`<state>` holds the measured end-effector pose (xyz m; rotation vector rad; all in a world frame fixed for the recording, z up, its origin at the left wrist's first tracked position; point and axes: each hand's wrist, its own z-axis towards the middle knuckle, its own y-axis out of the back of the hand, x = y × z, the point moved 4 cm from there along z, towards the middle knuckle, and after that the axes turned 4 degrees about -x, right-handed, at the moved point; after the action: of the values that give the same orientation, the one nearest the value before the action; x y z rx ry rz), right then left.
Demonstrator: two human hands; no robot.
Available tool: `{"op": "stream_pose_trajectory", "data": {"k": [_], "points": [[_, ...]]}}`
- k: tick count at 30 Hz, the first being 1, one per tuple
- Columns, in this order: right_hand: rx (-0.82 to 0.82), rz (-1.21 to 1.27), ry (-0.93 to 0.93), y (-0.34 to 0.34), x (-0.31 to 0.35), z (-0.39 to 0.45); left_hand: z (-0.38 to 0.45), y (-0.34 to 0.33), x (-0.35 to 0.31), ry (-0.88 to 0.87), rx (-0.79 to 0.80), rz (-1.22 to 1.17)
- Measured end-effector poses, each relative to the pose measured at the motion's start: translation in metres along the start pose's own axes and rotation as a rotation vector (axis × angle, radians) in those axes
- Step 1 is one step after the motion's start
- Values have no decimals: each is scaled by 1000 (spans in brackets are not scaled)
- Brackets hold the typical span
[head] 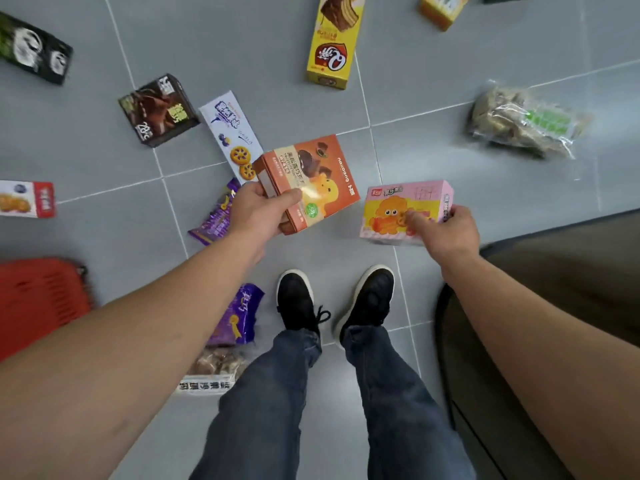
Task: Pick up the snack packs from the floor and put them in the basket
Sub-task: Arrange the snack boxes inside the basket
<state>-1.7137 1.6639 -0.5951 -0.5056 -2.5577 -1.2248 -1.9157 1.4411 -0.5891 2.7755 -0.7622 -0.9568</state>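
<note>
Grey floor (433,46), smooth square tiles with pale grout lines, and snacks all over it. Bottom right, one dark brown rounded piece of furniture (554,306), matte surface. Far left, one red basket (38,296), plastic with slotted walls, only partly in shot.

Boxes next, all cardboard: nine in sight. Seven are on the floor: a long yellow box (334,43), a black box (34,48), a brown box (159,110), a white box (230,133), a small yellow box (443,10) cut by the top edge, a red-and-white box (27,199), and a white-edged one (207,374) by the left leg. Two are held above the tiles: left hand (258,214) curls around the orange box (311,181), thumb across its front; right hand (446,232) pinches the pink box (405,209) at its end.

Bags: three, crinkly film. One clear bag (523,121), lumpy, and two glossy purple bags (216,220) (237,315).

Two black shoes (298,299), pale soles.
</note>
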Motion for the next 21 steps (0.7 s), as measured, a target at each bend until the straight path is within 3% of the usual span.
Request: {"op": "stream_pose_trajectory", "data": {"k": [10,21], "points": [[73,-13,221,84,68,-207,-180,152,-31,-98,-138,-45],[151,-133,547,146,13,-420,-401,270,70,-214,-309,-307]]}}
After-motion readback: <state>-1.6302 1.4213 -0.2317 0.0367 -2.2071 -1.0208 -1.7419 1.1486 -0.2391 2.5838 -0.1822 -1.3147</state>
